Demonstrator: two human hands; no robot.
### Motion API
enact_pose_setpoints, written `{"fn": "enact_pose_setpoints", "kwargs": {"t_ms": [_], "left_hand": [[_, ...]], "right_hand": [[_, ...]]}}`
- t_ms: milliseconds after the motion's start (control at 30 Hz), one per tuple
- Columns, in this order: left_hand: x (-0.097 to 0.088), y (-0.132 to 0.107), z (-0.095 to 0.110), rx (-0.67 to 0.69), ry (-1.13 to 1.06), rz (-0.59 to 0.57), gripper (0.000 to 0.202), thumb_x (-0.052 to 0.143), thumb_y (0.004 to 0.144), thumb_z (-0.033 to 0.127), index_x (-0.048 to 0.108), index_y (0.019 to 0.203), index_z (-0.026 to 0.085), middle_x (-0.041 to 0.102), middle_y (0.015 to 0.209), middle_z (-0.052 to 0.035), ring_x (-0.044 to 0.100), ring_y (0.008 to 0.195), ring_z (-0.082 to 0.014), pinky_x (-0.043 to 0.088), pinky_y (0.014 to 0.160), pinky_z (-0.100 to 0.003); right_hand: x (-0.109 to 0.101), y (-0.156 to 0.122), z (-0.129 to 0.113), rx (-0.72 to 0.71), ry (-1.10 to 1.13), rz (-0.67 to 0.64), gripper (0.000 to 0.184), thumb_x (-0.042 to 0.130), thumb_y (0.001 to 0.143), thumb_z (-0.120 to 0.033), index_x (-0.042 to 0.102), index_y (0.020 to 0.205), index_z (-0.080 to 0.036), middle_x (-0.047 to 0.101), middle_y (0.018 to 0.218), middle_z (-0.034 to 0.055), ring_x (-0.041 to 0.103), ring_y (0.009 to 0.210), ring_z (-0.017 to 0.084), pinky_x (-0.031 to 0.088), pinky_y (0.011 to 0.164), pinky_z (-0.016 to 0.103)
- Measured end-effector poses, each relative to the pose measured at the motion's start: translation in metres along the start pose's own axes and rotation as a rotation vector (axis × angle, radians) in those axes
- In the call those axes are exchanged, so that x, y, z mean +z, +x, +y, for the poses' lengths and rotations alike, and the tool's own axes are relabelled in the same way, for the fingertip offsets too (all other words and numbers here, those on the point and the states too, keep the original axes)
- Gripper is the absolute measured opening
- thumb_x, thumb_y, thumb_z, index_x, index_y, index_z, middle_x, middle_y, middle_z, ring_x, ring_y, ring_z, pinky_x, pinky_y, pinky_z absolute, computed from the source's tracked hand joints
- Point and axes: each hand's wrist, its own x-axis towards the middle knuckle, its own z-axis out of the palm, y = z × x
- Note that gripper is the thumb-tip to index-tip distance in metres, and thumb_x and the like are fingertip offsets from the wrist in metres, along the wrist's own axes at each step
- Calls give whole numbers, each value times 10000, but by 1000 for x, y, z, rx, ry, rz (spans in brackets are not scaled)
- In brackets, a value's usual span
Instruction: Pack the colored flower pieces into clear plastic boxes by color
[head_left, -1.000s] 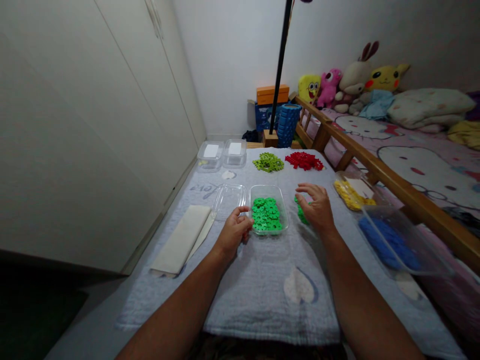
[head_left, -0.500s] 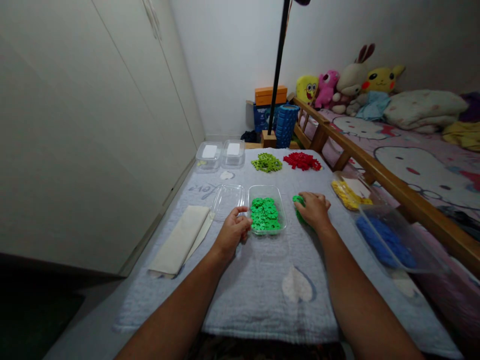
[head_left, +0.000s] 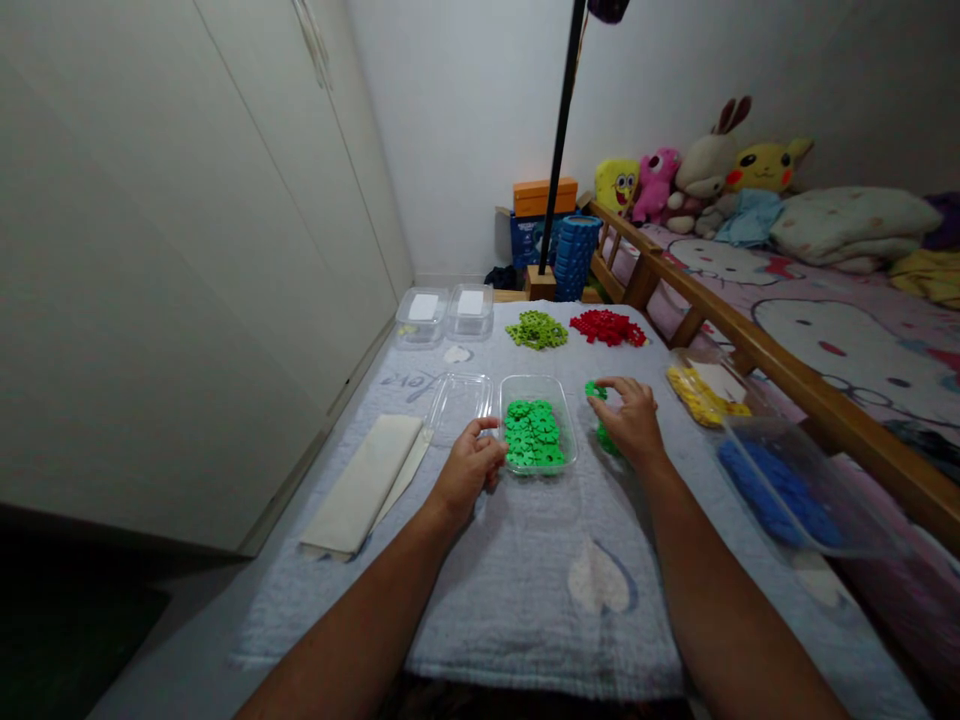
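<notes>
A clear plastic container (head_left: 568, 432) holds rows of green snowflake discs (head_left: 532, 434), overlapping flat. At its left wall is my left hand (head_left: 474, 460), thumb and forefinger against the side and the other fingers curled under. To the right of the container, my right hand (head_left: 631, 418) pinches one green snowflake disc (head_left: 595, 390) between thumb and forefinger, just above the cloth. More green discs (head_left: 606, 438) lie under that hand, partly hidden by it. A clear lid (head_left: 459, 402) rests on the cloth left of the container.
Piles of lime-green pieces (head_left: 536, 330) and red pieces (head_left: 607, 327) lie at the back. Two lidded containers (head_left: 421, 312) stand back left. Containers with yellow pieces (head_left: 705, 395) and blue pieces (head_left: 776, 490) line the right side by a wooden bed rail (head_left: 720, 305). Folded cloth (head_left: 364, 485) lies left.
My right hand has lifted slightly, bringing one green disc up between thumb and forefinger and uncovering discs below. My left hand stays at the container. The camera view has shifted a little.
</notes>
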Motion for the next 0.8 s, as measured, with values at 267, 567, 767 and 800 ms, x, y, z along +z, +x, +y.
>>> {"fn": "enact_pose_setpoints", "kwargs": {"t_ms": [267, 567, 767, 800], "left_hand": [[0, 1, 0, 10, 14, 5, 461, 716, 721, 312, 490, 1107, 202, 460, 548, 127, 326, 406, -60, 285, 395, -184], [1, 0, -1, -2, -13, 6, 471, 722, 716, 324, 484, 1106, 210, 450, 552, 132, 309, 399, -59, 282, 384, -188], [1, 0, 1, -7, 4, 8, 477, 723, 707, 332, 489, 1103, 208, 458, 553, 129, 322, 400, -56, 291, 402, -182], [1, -1, 2, -7, 5, 9, 477, 722, 707, 333, 488, 1103, 208, 457, 548, 130, 321, 399, -57, 291, 404, -182]], "right_hand": [[-10, -7, -44, -265, 242, -153, 120, 676, 870, -335, 693, 968, -268, 744, 1118, 41, 563, 1166, 288, 352, 1056, 486], [-8, -10, -53, -247, 334, -243, 280, 615, 915, -438, 706, 1136, -291, 716, 1212, 66, 559, 1230, 277, 388, 1085, 492], [-25, 4, -13, -6, 277, -9, 315, 568, 885, -457, 737, 992, -214, 744, 1090, 109, 622, 1085, 283, 470, 977, 450], [-27, 6, -2, 40, 229, 23, 317, 569, 863, -450, 739, 968, -203, 746, 1066, 117, 630, 1060, 291, 475, 959, 453]]}}
